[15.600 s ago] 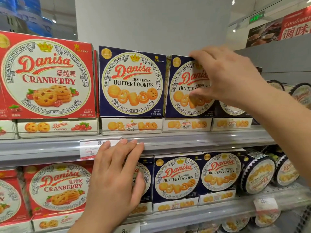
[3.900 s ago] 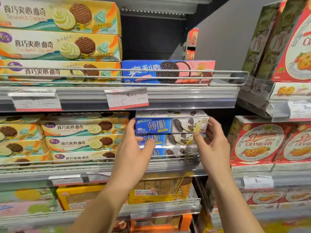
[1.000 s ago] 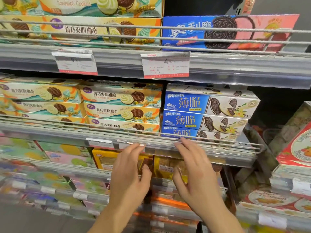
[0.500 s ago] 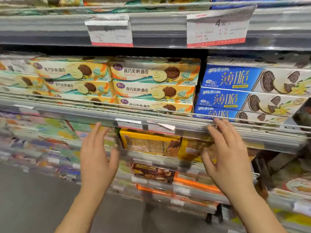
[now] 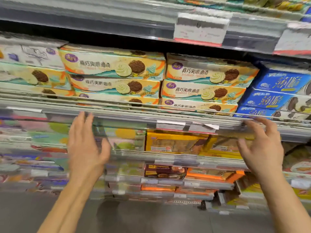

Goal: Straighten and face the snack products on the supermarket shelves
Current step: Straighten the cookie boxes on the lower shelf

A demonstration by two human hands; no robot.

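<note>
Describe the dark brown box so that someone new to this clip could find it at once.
Start at the yellow and orange cream cookie boxes on the railed shelf, then drop past the yellow box below. One shelf lower sits the dark brown box, low and wide between the person's raised arms. It is the only dark pack, with bright orange boxes to its right.

Both hands raised, well apart — left [image 5: 85,145] flat-fingered, right [image 5: 262,148] loosely spread.

We are facing tiered grey metal shelving [image 5: 117,118] with wire front rails; price tags [image 5: 200,29] are hanging blurred above; grey floor [image 5: 151,219] is showing below.
</note>
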